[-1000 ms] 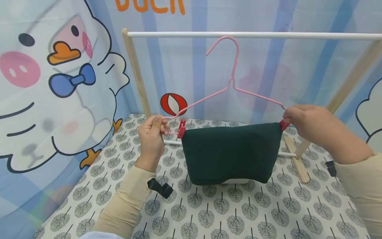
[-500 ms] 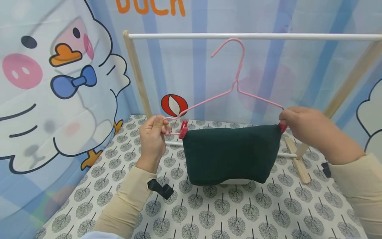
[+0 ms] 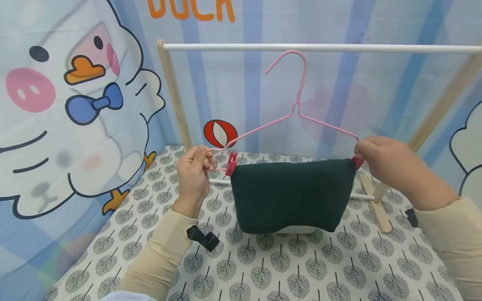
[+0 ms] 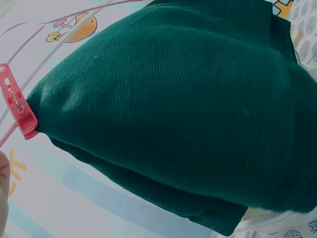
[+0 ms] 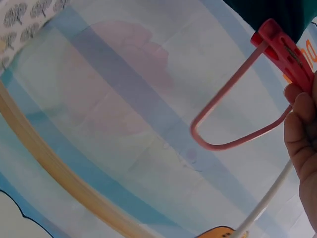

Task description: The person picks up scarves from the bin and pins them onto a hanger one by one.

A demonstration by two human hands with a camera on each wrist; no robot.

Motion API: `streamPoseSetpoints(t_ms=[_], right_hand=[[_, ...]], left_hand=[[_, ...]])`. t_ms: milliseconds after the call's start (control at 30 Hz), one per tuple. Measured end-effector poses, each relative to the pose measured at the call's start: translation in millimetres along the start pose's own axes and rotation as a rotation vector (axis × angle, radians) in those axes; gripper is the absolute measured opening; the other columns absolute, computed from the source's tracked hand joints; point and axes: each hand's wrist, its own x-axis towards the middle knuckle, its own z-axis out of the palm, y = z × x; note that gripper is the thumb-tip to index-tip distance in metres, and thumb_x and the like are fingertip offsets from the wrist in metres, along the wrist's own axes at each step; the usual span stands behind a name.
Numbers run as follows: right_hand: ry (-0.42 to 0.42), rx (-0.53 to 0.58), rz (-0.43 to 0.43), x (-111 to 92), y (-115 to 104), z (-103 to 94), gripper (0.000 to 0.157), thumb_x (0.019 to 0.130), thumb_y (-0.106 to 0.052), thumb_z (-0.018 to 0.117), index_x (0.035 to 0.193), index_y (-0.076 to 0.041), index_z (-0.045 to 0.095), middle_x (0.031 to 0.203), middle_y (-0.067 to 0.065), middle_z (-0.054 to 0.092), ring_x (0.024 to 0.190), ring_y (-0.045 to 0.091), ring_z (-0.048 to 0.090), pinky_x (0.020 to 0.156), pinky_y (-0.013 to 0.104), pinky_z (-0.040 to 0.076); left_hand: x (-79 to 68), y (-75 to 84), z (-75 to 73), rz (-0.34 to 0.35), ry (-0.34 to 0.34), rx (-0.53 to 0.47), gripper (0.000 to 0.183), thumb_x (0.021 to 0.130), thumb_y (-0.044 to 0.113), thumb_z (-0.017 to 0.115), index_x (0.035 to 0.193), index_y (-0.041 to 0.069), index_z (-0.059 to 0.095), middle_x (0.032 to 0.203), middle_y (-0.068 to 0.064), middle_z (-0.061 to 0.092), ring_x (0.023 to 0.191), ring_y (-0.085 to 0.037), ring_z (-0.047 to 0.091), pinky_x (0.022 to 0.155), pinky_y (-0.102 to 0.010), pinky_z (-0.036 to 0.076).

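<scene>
A pink wire hanger (image 3: 263, 125) is held up with its hook just below the rack's top bar. My left hand (image 3: 193, 177) grips its left end between thumb and curled fingers. A folded dark green ribbed cloth (image 3: 293, 194) hangs along the hanger's lower wire. The left red clip (image 4: 19, 101) bites one upper corner of the cloth. At the other corner is the right red clip (image 5: 285, 52), its handle end pinched by my right hand (image 3: 391, 165). Past that clip the hanger's rounded end (image 5: 198, 126) shows bare.
Behind the hanger stands a clothes rack with a white top bar (image 3: 233, 47) and wooden legs (image 3: 175, 92). A white-edged thing (image 3: 297, 229) shows under the cloth's lower hem. A tree-print cloth (image 3: 260, 271) covers the surface; a duck-print backdrop (image 3: 41, 138) hangs behind.
The hanger's hook has shifted slightly right and down in view, levelling a little. My right hand and its clip have moved slightly left. Both hands keep their hold.
</scene>
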Motion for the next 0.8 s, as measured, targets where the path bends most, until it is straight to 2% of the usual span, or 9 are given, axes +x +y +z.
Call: streamPoseSetpoints(t_ms=[167, 267, 400, 567, 667, 700, 767, 800], right_hand=[[0.021, 0.033, 0.039, -1, -1, 4.2, 0.028, 0.064, 0.016, 0.068, 0.077, -0.006, 0.056, 0.071, 0.008, 0.061, 0.058, 0.021, 0.056, 0.05, 0.038, 0.047], [0.018, 0.023, 0.015, 0, -2, 7.7, 0.028, 0.063, 0.015, 0.069, 0.076, -0.005, 0.056, 0.069, 0.007, 0.059, 0.057, 0.02, 0.054, 0.047, 0.036, 0.045], [0.003, 0.031, -0.008, 1, -2, 10.8, 0.026, 0.064, 0.014, 0.07, 0.075, -0.006, 0.057, 0.067, 0.004, 0.056, 0.057, 0.017, 0.052, 0.047, 0.035, 0.044], [-0.08, 0.074, 0.071, 0, 2, 10.5, 0.026, 0.069, 0.01, 0.07, 0.086, -0.005, 0.059, 0.075, 0.005, 0.06, 0.063, 0.018, 0.054, 0.055, 0.038, 0.044], [-0.096, 0.127, 0.115, -1, 4, 8.2, 0.029, 0.072, 0.009, 0.071, 0.097, -0.001, 0.061, 0.085, 0.01, 0.064, 0.071, 0.023, 0.06, 0.061, 0.042, 0.048], [-0.08, 0.138, 0.116, -2, 5, 6.8, 0.029, 0.074, 0.005, 0.071, 0.101, 0.001, 0.061, 0.088, 0.012, 0.064, 0.073, 0.025, 0.061, 0.063, 0.042, 0.049], [-0.016, 0.143, 0.114, -5, 7, 3.6, 0.027, 0.085, -0.013, 0.067, 0.106, 0.003, 0.061, 0.092, 0.014, 0.065, 0.076, 0.026, 0.061, 0.065, 0.04, 0.048], [0.032, 0.141, 0.12, -6, 8, 1.5, 0.034, 0.088, -0.024, 0.064, 0.108, 0.003, 0.061, 0.093, 0.016, 0.064, 0.076, 0.026, 0.061, 0.067, 0.037, 0.048]], left_hand=[[0.1, 1.3, -1.4, -0.002, -0.01, -0.005, 0.033, 0.097, 0.007, 0.046, 0.067, 0.009, 0.06, 0.056, 0.002, 0.05, 0.049, -0.008, 0.045, 0.054, -0.019, 0.043], [0.0, 2.9, -0.5, -0.008, -0.022, 0.005, 0.031, 0.096, 0.01, 0.047, 0.068, 0.009, 0.06, 0.059, 0.001, 0.052, 0.05, -0.008, 0.045, 0.054, -0.018, 0.043], [0.5, 3.5, -0.7, -0.015, -0.005, 0.004, 0.033, 0.097, 0.006, 0.045, 0.068, 0.008, 0.06, 0.057, 0.002, 0.05, 0.049, -0.008, 0.045, 0.053, -0.018, 0.043], [2.3, 1.2, -3.4, 0.005, -0.009, -0.009, 0.033, 0.097, 0.005, 0.045, 0.067, 0.008, 0.06, 0.054, 0.002, 0.048, 0.048, -0.008, 0.045, 0.053, -0.019, 0.043], [3.1, -0.7, -5.7, 0.015, -0.011, 0.006, 0.033, 0.096, 0.008, 0.047, 0.067, 0.008, 0.06, 0.053, 0.002, 0.048, 0.049, -0.008, 0.045, 0.052, -0.019, 0.042], [3.1, -1.1, -6.6, 0.013, -0.007, 0.011, 0.032, 0.096, 0.009, 0.047, 0.067, 0.008, 0.06, 0.053, 0.002, 0.048, 0.049, -0.008, 0.045, 0.052, -0.018, 0.042], [3.0, -2.1, -8.2, 0.001, 0.007, 0.018, 0.033, 0.096, 0.008, 0.047, 0.066, 0.008, 0.06, 0.054, 0.002, 0.048, 0.049, -0.008, 0.045, 0.052, -0.018, 0.042], [2.7, -2.3, -8.8, -0.006, 0.015, 0.019, 0.033, 0.096, 0.008, 0.047, 0.066, 0.008, 0.06, 0.054, 0.002, 0.049, 0.049, -0.008, 0.045, 0.052, -0.018, 0.042]])
